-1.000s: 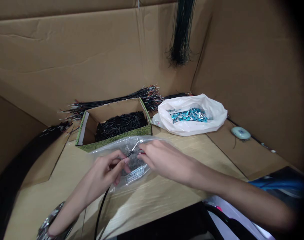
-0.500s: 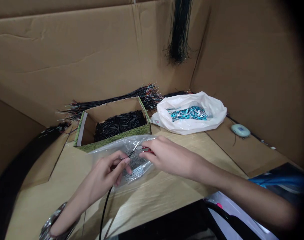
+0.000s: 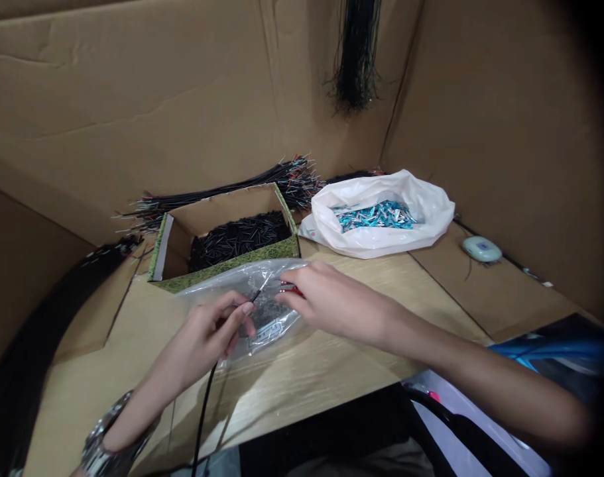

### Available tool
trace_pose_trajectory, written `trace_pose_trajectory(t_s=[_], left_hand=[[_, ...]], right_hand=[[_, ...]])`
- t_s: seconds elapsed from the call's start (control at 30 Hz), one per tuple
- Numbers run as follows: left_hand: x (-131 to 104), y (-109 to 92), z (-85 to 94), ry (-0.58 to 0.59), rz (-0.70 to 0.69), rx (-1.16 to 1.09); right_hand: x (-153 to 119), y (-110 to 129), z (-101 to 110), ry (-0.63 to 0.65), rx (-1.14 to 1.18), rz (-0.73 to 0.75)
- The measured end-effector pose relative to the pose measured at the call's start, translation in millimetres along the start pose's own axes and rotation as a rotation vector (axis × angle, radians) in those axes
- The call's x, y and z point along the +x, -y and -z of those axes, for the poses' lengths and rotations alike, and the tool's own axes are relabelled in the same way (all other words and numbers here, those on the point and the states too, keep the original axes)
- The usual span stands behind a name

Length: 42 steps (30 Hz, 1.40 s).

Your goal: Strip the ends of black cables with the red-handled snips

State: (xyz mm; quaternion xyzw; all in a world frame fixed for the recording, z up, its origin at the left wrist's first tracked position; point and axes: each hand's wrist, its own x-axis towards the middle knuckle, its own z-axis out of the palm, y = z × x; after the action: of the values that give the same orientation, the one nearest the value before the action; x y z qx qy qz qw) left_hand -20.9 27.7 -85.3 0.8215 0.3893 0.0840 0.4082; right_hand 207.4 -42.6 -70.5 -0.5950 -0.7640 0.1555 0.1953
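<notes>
My left hand (image 3: 225, 324) pinches a black cable (image 3: 205, 404) near its end, and a thin pale tip points up and to the right from the fingers. The rest of the cable hangs down past the table's front edge. Just to the right, my right hand (image 3: 314, 295) is closed round a small red-handled tool (image 3: 290, 287), mostly hidden by the fingers. Both hands are over a clear plastic bag (image 3: 266, 331) with small wiry bits inside. The cable's tip and the tool look slightly apart.
Behind the bag stands a green box (image 3: 222, 262) of short black pieces. A white bag (image 3: 381, 248) holds blue and silver pieces. Cable bundles (image 3: 222, 193) lie behind and at the left (image 3: 58, 318). Dark strands (image 3: 356, 59) hang above. A pale rounded object (image 3: 482, 249) lies right.
The view has shifted slightly. My right hand and the tool have drawn a little away from the cable's pale tip. My left hand keeps its grip on the cable.
</notes>
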Motion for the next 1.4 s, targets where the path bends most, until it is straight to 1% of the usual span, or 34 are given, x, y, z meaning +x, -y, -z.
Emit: trace_pose_trajectory(t_s=[0.07,0.13,0.27,0.33,0.4,0.47,0.53,0.63,0.8,0.87,0.97,1.1,1.23,1.33,1.4], left_hand=[[-0.8,-3.4,-0.3,0.014,-0.002,0.026],[-0.1,-6.5,-1.5,0.021,-0.008,0.033],[3.6,-6.2,-5.3,0.016,-0.011,-0.026],[4.4,-2.9,-6.9,0.023,-0.007,-0.068],[3.9,0.7,-7.7,0.031,-0.002,-0.091],[2.5,3.0,-7.7,0.029,-0.001,-0.107],[0.9,3.6,-7.3,0.016,0.002,-0.111],[0.2,2.5,-7.1,0.0,0.011,-0.072],[3.1,1.8,-8.6,-0.033,0.025,-0.031],[4.2,0.8,-9.5,-0.031,0.026,-0.038],[4.7,-4.1,-10.8,-0.007,0.021,-0.031],[4.6,-14.5,-9.3,-0.004,0.001,0.101],[4.9,-20.6,-4.5,0.0,-0.026,0.215],[5.7,-21.5,-3.1,-0.014,-0.045,0.263],[6.0,-21.0,-3.7,-0.025,-0.073,0.295]], right_hand=[[0.3,1.2,2.3,-0.014,0.034,-0.021],[1.3,3.4,0.8,-0.006,0.02,0.007],[1.3,2.7,-12.9,-0.033,-0.07,0.103],[-0.9,0.0,-20.5,-0.054,-0.1,0.122],[-3.7,-1.5,-23.9,-0.062,-0.113,0.131],[-6.3,-0.4,-21.1,-0.072,-0.085,0.11],[-7.9,2.6,-13.7,-0.069,-0.015,0.043],[-9.0,6.8,-0.8,-0.032,0.068,-0.07],[-10.2,6.6,12.1,0.045,0.078,-0.154],[-10.0,5.1,13.8,0.052,0.089,-0.143],[-8.7,3.2,13.3,0.025,0.119,-0.105],[-8.0,1.2,8.3,0.01,0.125,-0.081],[-8.8,2.4,-3.9,-0.032,0.022,0.019],[-6.8,8.1,-14.0,0.004,-0.097,0.098],[-4.8,11.7,-17.4,0.039,-0.13,0.111]])
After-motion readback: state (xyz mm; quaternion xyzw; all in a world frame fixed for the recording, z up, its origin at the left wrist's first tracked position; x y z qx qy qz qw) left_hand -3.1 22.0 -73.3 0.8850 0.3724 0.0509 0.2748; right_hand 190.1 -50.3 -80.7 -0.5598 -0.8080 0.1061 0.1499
